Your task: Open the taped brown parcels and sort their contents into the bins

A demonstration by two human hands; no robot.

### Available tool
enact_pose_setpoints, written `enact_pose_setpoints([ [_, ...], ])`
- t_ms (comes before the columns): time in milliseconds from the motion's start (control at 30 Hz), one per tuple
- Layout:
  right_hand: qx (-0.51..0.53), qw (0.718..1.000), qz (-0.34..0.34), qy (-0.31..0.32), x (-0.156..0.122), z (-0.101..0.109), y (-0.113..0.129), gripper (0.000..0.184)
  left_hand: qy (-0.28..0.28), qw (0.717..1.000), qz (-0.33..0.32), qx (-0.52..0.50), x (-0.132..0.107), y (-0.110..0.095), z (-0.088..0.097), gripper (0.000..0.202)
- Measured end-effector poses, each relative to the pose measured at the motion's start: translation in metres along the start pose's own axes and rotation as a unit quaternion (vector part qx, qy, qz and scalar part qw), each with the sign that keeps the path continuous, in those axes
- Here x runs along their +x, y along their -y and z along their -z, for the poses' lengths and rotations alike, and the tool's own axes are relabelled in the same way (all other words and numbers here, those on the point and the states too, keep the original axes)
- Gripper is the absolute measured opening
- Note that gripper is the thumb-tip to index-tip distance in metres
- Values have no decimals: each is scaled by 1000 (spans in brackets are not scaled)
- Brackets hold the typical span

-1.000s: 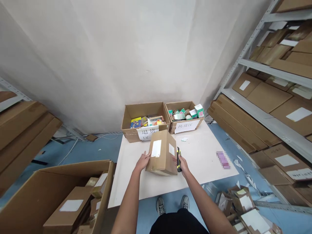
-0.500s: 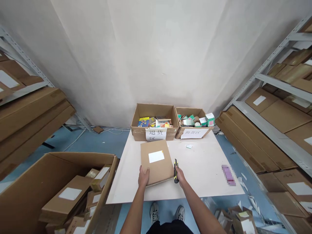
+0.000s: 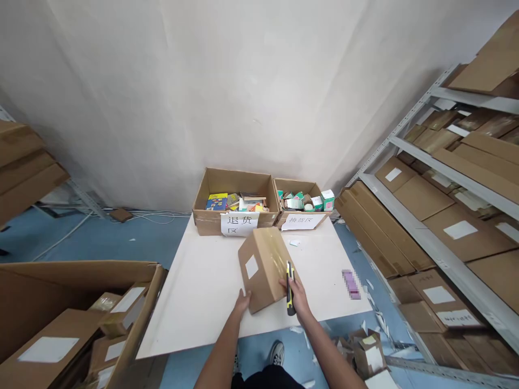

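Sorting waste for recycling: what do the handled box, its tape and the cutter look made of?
Box: seemingly matte cardboard, with plain brown faces. Tape: likely clear plastic film, given its glossy streaks. Cutter: probably plastic outside, by its black-and-yellow colouring; finish unclear.

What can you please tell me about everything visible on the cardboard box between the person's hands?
The cardboard box is plain brown and looks closed, with a white label on its left-facing side and glossy tape along another face. It is turned askew over the pale table; whether it rests there is unclear. The left hand is at its lower left edge; the right hand, holding a black-and-yellow knife, is at its right side.
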State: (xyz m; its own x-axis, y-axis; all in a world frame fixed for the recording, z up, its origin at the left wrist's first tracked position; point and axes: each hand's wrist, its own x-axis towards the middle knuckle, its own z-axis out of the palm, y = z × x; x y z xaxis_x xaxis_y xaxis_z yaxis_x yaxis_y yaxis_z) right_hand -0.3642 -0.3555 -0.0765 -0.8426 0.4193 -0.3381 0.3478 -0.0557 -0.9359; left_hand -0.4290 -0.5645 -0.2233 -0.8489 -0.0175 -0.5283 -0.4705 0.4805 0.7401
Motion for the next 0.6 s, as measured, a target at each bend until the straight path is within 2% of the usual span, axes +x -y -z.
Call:
enact_pose_setpoints([
  [67,39,999,-22,27,-6,-13,-2,73,-24,999,43,10,8,-8,6,66],
  [133,59,997,-32,39,-10,-22,-6,72,-74,997,24,9,14,-25,22,66],
  [167,63,997,-34,44,-11,-25,-7,72,-101,995,2,12,17,-37,32,65],
  [233,63,996,-35,56,-11,-28,-7,71,-171,979,-107,41,21,-70,54,61],
  [267,63,995,-37,64,-10,-28,-6,72,-168,967,-176,73,23,-88,65,60],
  [333,63,994,-45,72,-9,-29,-3,73,-113,935,-294,162,26,-122,83,66],
  [367,60,994,-47,72,-8,-29,-2,72,-81,916,-333,208,28,-136,89,73],
  [467,41,997,-40,57,-4,-30,1,71,-21,887,-334,319,29,-158,94,89],
  [533,25,998,-26,48,2,-29,4,68,-31,881,-306,359,25,-158,86,87],
  [600,-18,999,0,35,11,-26,12,63,-65,882,-287,369,16,-152,70,82],
])
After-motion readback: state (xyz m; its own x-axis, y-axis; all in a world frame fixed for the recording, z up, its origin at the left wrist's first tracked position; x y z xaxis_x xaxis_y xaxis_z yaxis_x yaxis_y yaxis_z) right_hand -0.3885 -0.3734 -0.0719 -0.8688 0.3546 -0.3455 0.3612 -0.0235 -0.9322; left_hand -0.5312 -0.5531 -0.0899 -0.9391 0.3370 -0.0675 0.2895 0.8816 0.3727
